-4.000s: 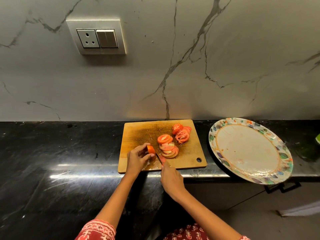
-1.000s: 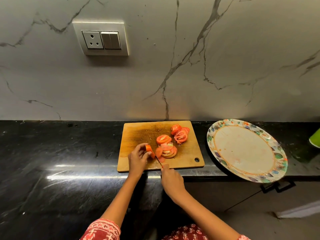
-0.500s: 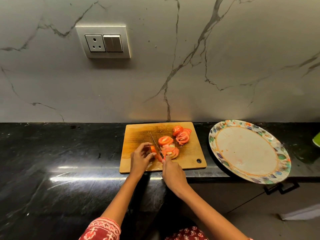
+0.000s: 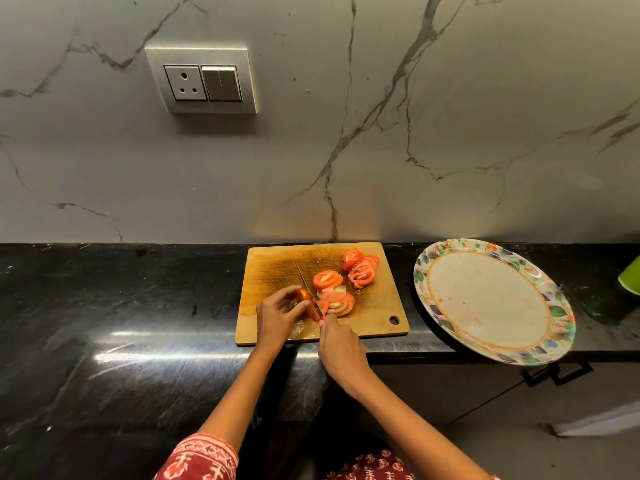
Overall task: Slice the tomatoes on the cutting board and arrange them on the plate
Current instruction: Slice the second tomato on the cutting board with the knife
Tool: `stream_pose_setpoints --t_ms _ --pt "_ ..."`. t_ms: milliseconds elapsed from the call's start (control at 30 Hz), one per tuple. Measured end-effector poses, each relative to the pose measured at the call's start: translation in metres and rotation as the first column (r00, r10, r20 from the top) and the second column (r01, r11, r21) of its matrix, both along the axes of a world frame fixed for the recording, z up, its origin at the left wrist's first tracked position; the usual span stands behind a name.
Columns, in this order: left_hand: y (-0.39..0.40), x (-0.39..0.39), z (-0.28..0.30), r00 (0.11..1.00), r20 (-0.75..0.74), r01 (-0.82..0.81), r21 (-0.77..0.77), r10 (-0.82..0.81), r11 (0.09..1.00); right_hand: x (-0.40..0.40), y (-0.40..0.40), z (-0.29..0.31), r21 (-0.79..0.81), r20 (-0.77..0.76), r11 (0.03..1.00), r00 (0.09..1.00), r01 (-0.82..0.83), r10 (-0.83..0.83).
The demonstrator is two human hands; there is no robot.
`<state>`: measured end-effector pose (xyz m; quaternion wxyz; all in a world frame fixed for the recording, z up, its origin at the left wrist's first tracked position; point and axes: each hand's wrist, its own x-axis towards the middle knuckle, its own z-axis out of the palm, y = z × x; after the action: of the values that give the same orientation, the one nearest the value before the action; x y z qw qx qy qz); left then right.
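A wooden cutting board [image 4: 277, 268] lies on the black counter. My left hand [image 4: 277, 315] pinches the remaining tomato end piece [image 4: 305, 296] near the board's front. My right hand [image 4: 341, 346] grips a knife [image 4: 308, 289] by its red handle, and the thin blade lies against the piece's right face, pointing away from me. A pile of tomato slices [image 4: 334, 296] sits just right of the blade, and a second pile [image 4: 360, 268] lies toward the board's back right. The round plate [image 4: 429, 271] with a coloured leaf rim stands to the right, holding no slices.
The plate's front edge overhangs the counter edge [image 4: 415, 349]. A green object [image 4: 630, 280] shows at the far right edge. A marble wall with a socket and switch panel [image 4: 201, 84] rises behind the counter. A cabinet handle [image 4: 557, 375] is below the plate.
Four seconds ago the knife was low by the board's front; since half a second ago its blade lies against the tomato piece my left hand holds. The view has drifted slightly.
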<state>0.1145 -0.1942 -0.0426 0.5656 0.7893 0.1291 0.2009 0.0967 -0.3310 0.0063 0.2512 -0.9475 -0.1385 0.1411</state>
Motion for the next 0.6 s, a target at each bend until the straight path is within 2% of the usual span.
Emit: stream_pose_setpoints --t_ms 333,600 --pt "-0.004 0.002 0.001 1.000 -0.007 -0.008 0.000 0.008 1.000 0.006 0.002 -0.003 -0.132 0.115 0.990 0.991 -0.055 0.070" --pt "0.000 0.002 0.003 0.999 -0.042 -0.016 0.005 0.016 1.000 0.011 0.003 -0.008 -0.174 0.160 0.981 0.980 -0.088 0.117"
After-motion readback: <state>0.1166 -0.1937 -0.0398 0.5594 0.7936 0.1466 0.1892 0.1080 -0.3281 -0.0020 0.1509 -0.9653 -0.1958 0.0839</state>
